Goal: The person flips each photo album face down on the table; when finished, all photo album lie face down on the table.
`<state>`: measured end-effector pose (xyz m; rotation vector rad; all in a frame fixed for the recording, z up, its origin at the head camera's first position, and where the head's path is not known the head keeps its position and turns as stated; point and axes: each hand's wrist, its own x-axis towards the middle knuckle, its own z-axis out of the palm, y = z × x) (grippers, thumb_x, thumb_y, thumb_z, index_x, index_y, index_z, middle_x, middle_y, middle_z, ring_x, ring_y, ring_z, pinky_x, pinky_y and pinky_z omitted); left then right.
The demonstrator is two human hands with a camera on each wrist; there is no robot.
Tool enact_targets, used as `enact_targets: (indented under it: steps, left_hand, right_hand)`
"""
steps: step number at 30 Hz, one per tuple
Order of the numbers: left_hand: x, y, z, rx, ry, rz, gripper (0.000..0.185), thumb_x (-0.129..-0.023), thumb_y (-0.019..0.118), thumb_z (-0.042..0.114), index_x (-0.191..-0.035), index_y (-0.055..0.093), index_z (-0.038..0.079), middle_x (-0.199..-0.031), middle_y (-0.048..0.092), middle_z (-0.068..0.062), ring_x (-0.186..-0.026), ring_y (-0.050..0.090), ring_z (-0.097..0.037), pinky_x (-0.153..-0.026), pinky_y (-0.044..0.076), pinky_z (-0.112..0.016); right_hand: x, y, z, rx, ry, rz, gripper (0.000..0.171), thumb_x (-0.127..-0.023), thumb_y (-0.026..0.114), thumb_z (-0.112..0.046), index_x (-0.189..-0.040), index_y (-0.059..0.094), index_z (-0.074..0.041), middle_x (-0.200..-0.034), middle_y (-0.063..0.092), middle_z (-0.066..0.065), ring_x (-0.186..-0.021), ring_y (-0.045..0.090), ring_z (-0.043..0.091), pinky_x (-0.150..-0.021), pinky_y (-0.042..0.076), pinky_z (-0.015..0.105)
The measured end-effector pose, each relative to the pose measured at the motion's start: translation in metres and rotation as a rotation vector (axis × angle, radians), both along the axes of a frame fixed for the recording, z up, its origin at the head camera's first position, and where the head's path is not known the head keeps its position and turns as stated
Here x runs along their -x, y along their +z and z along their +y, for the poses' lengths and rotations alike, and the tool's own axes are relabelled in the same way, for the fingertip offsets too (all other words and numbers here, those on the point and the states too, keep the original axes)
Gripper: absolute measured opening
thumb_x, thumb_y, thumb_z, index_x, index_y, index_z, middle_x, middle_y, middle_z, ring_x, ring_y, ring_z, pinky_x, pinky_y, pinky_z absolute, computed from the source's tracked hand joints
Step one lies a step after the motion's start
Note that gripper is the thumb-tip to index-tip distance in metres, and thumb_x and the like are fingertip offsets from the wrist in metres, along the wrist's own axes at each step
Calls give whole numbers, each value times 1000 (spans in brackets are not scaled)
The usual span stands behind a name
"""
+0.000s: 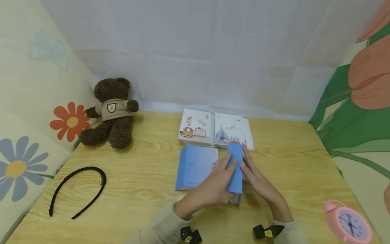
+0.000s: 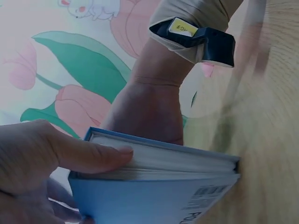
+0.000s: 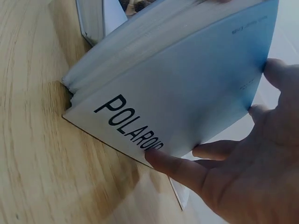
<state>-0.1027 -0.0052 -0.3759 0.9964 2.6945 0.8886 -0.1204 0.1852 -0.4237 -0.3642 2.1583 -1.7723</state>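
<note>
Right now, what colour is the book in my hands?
Light blue book with black POLAROID lettering, clearest in the right wrist view.

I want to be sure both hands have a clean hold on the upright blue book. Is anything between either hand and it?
Nothing visible. The left hand and the right hand both press straight on the blue book, one on each cover.

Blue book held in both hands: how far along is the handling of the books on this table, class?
Done, it seems: two white picture books lie side by side at the back, and a second blue book lies flat before them. In hand: the blue book stands on edge on the table, gripped by the left hand and right hand. Left: probably laying it down beside the others.
</note>
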Motion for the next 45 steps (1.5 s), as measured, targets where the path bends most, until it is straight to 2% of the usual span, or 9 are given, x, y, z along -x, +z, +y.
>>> enact_targets:
  steps: [4, 7, 15, 19, 27, 31, 38, 42, 45]
  left_hand:
    - [4, -10, 3, -134, 45, -51, 124, -63, 83, 12, -150, -5, 1, -157, -9, -17, -144, 7, -33, -112, 27, -43]
    - [7, -23, 2, -219, 68, -109, 131, -58, 86, 13, -151, -6, 7, -157, -6, -16, -144, 8, -33, -111, 28, -46]
    - [9, -52, 2, -307, 31, -198, 131, -56, 88, 12, -152, 1, 27, -147, 39, -2, -126, 46, -21, -105, 39, -40]
    - [7, -56, 5, -243, 47, -190, 128, -60, 87, 19, -152, -2, 22, -143, 44, -7, -125, 48, -23, -104, 41, -40]
    - [3, -55, 7, -60, 79, -112, 117, -68, 83, 29, -149, 5, -3, -151, 23, -26, -130, 40, -36, -104, 40, -45]
    - [2, -56, 9, 36, 72, -50, 108, -71, 80, 35, -149, 15, 0, -149, 23, -30, -133, 35, -42, -106, 36, -51]
    - [1, -61, 14, 280, 40, 124, 92, -74, 75, 45, -144, 34, 2, -148, 28, -27, -136, 29, -40, -110, 28, -53]
    - [1, -62, 14, 357, 20, 203, 88, -74, 74, 47, -142, 38, 3, -147, 31, -26, -136, 30, -39, -111, 29, -50]
    - [2, -60, 12, 366, 13, 199, 88, -75, 73, 47, -143, 37, 4, -148, 30, -25, -136, 30, -38, -111, 29, -50]
  right_hand:
    - [-3, 1, 2, 9, -29, -22, 55, -102, 29, -42, -144, -4, -55, -158, -2, 8, -141, 14, 39, -100, 38, 59]
    - [-4, 2, 2, 12, -46, -36, 55, -102, 31, -41, -143, -2, -56, -158, 2, 11, -141, 15, 40, -98, 40, 59]
    - [-2, 3, 2, 29, -53, -40, 56, -101, 33, -40, -143, 0, -56, -157, 9, 9, -140, 19, 38, -98, 40, 59]
    - [-2, 3, 3, 55, -76, -106, 54, -101, 32, -44, -144, 2, -56, -158, 10, 9, -139, 24, 39, -99, 39, 58]
    - [-8, 7, 13, 57, -176, -195, 50, -103, 28, -37, -148, 8, -47, -157, 10, 12, -134, 29, 40, -105, 34, 56]
    - [-9, 6, 20, -75, -242, -79, 51, -103, 28, -20, -152, 15, -28, -155, 19, 15, -139, 25, 35, -111, 25, 55]
    - [-11, -12, 24, -459, -270, 141, 47, -97, 33, -3, -144, 30, 4, -147, 34, 24, -125, 44, 38, -105, 37, 50]
    - [-12, -19, 25, -475, -235, 237, 45, -95, 35, 4, -139, 34, 11, -141, 38, 29, -133, 34, 41, -109, 28, 52]
    - [-12, -18, 27, -502, -238, 274, 46, -93, 34, 6, -138, 36, 12, -139, 40, 31, -131, 35, 44, -109, 28, 55]
